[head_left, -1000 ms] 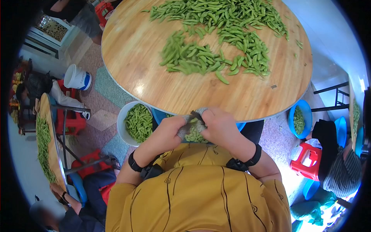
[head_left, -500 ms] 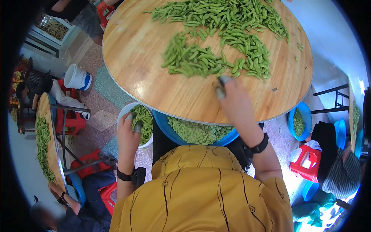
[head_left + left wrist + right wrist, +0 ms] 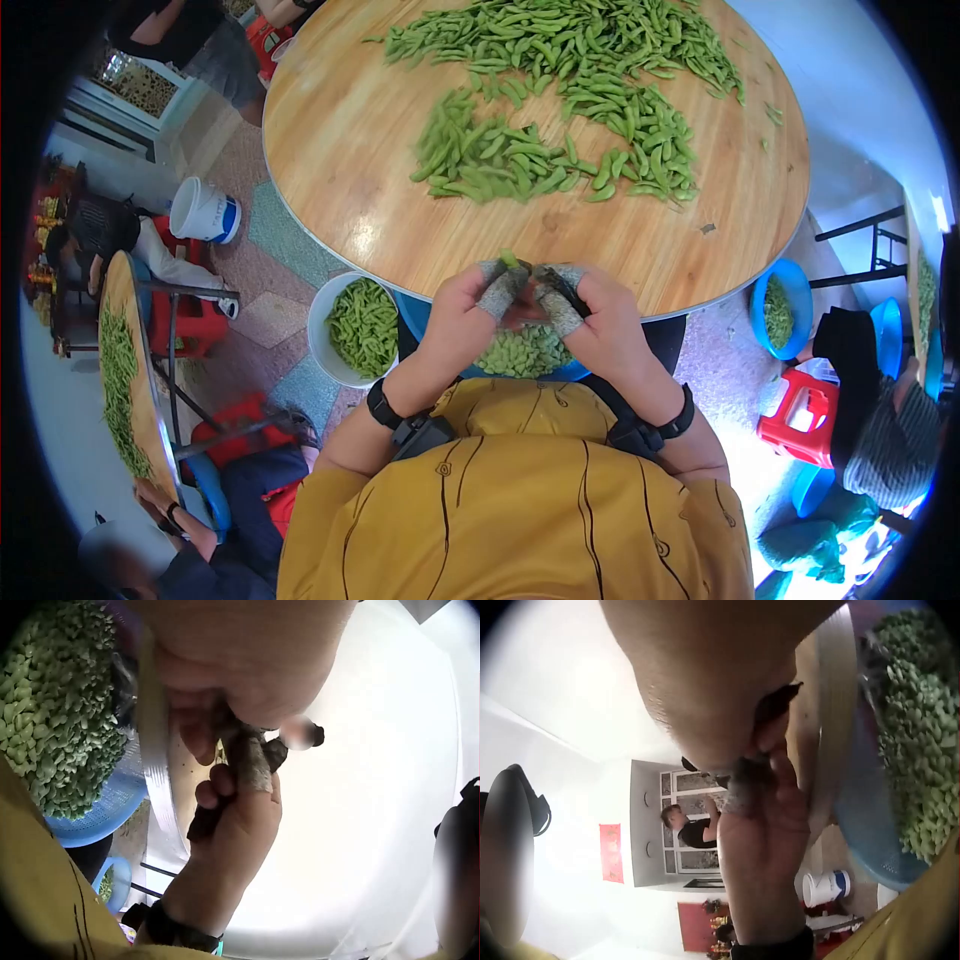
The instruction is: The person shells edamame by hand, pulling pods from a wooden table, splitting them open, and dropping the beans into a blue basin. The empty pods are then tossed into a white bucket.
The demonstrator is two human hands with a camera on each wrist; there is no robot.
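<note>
My left hand (image 3: 465,312) and right hand (image 3: 605,312) meet at the near edge of the round wooden table (image 3: 350,150). Grey wraps cover thumbs and some fingers. A green soybean pod (image 3: 509,259) pokes up at the left fingertips; both hands pinch it, though most of it is hidden by the fingers. Below them, a blue basin (image 3: 124,806) holds a heap of pale green shelled beans (image 3: 52,712). Left of the basin stands a white bucket (image 3: 317,325) containing green pods (image 3: 363,328). More soybean pods (image 3: 500,160) lie piled across the table.
Beyond the left side, a white pail (image 3: 203,212) stands on the tiled floor. Another table (image 3: 150,410) with pods is farther left, with people seated nearby. To the right are a blue tub (image 3: 780,310) and a red stool (image 3: 800,415).
Half a second ago my left hand was over the white bucket and my right reached toward the table's pods. Both have come back together at the table edge, now with a pod.
</note>
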